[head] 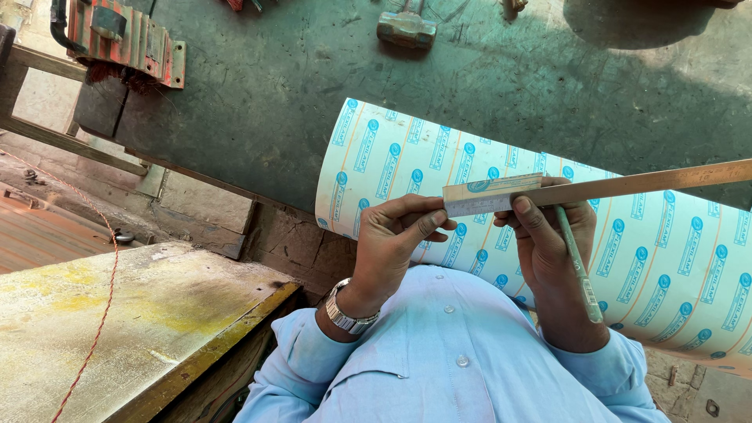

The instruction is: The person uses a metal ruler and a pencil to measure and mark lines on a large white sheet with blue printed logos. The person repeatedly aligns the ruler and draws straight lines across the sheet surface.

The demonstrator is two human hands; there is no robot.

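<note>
Workshop, dusty dark-green workbench (313, 86) w/ hard sunlight. Red vise (125, 35) bolted at bench corner, hammer head (406, 27) near far edge, yellow-stained board (133, 313) lower left w/ red string (94, 235) trailing across.

Curved laminate sheet (666, 258), white film w/ blue print + orange lines, hanging off bench edge over lap. Thin wood strip (650, 182) laid across sheet, running off frame to the right; short steel ruler (479, 205) pressed along its near end.

Left hand (395, 235), wristwatch (348, 313) on wrist: thumb + fingers closed on ruler + strip end. Right hand (544, 243): closed around strip, green pencil (578, 262) tucked in same grip, tip pointing down, away from strip.

Risks, as judged:
- 2 pieces pinched freehand, nothing clamped → ruler could creep along strip, mark lands off.
- Long unsupported strip → sag or twist, could tip out of fingers.
- Sheet curved, springy, only partly on bench → could slide or roll toward floor.
- Pencil shares grip w/ strip → shifting it to write loosens hold.
</note>
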